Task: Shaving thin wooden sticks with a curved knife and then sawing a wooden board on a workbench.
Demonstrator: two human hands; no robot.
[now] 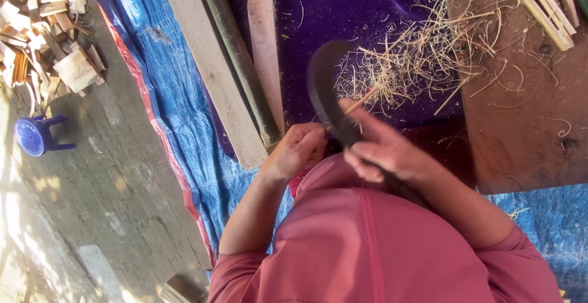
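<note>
Nearest: pink shirt (367, 248), both forearms reaching forward over the lap.

My right hand (383, 150) is wrapped shut around the handle of the curved dark blade (324, 82), index finger laid forward along it. My left hand (300, 150) is closed, fingertips pinching the near end of the thin bamboo sliver (361, 101), which crosses the blade's edge.

I judge this as shaving the sliver: keep the blade steady, draw the sliver against it, fingertips behind the edge, strokes shallow.

Beyond: shavings pile (422, 58) on the purple sheet (331, 9). Wooden planks (208, 64) lie along the blue tarp's (177, 94) left part; finished strips (542, 6) sit at the far right corner.
</note>
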